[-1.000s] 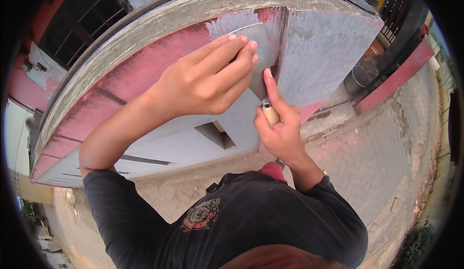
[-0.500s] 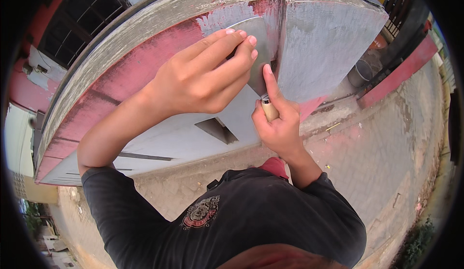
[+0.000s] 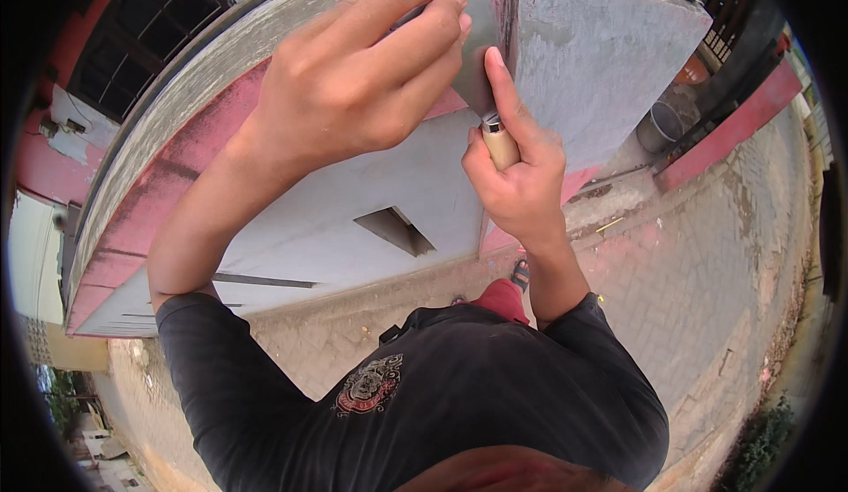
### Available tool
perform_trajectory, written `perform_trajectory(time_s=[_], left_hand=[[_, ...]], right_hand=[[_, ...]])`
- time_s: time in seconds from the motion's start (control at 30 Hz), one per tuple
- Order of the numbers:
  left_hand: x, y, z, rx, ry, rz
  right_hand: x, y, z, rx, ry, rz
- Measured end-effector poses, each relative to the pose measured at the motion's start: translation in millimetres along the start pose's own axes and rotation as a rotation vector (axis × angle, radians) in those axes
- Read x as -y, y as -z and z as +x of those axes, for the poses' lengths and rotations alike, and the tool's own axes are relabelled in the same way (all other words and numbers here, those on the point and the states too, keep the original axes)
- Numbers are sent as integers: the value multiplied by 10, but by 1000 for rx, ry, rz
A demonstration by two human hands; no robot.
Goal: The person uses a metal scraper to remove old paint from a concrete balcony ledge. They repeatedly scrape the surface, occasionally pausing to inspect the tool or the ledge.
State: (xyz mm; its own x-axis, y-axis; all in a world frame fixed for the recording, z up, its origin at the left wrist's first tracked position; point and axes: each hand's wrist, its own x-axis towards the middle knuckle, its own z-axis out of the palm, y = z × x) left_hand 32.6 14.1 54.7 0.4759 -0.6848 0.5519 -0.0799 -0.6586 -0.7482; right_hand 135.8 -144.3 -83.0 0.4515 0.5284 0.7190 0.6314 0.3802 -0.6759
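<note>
A broad putty knife [image 3: 477,41] with a grey metal blade and a pale wooden handle is up against the top of a painted wall. My right hand [image 3: 526,170] is wrapped round the handle, its index finger stretched along the blade. Bent and close together, the fingers of my left hand [image 3: 353,77] press on the blade, covering much of its left side; where its thumb lies is hard to make out. Grey paint or filler covers the wall's right face [image 3: 601,68], and a worn pink band [image 3: 203,143] runs along its left part.
A rough concrete ledge [image 3: 238,46] curves along the wall top. Lower down, the white wall [image 3: 336,236] has a slanted rectangular opening [image 3: 396,230]. A metal bucket [image 3: 660,127] stands at the right. Paving [image 3: 671,289] spreads below, with my sandalled foot [image 3: 520,273] on it.
Both hands and the putty knife have moved up the wall, the blade now reaching over the ledge at the top of the view. My foot has come into sight.
</note>
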Motion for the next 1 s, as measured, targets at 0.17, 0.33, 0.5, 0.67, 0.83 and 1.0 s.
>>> perform_trajectory(time_s=[0.17, 0.33, 0.5, 0.67, 0.83, 1.0], left_hand=[[-95, 74, 30, -67, -101, 76], [-99, 53, -99, 5, 46, -14], [-133, 124, -155, 29, -11, -39], [-118, 154, -180, 21, -9, -45], [-108, 146, -195, -4, 17, -75], [-121, 147, -188, -25, 24, -62]], right_hand=[[105, -22, 5, 15, 114, 33], [134, -20, -122, 60, -62, 98], [195, 6, -176, 122, -85, 95], [252, -57, -173, 108, -123, 120], [289, -44, -180, 95, -121, 126], [316, -31, -185, 124, -147, 100]])
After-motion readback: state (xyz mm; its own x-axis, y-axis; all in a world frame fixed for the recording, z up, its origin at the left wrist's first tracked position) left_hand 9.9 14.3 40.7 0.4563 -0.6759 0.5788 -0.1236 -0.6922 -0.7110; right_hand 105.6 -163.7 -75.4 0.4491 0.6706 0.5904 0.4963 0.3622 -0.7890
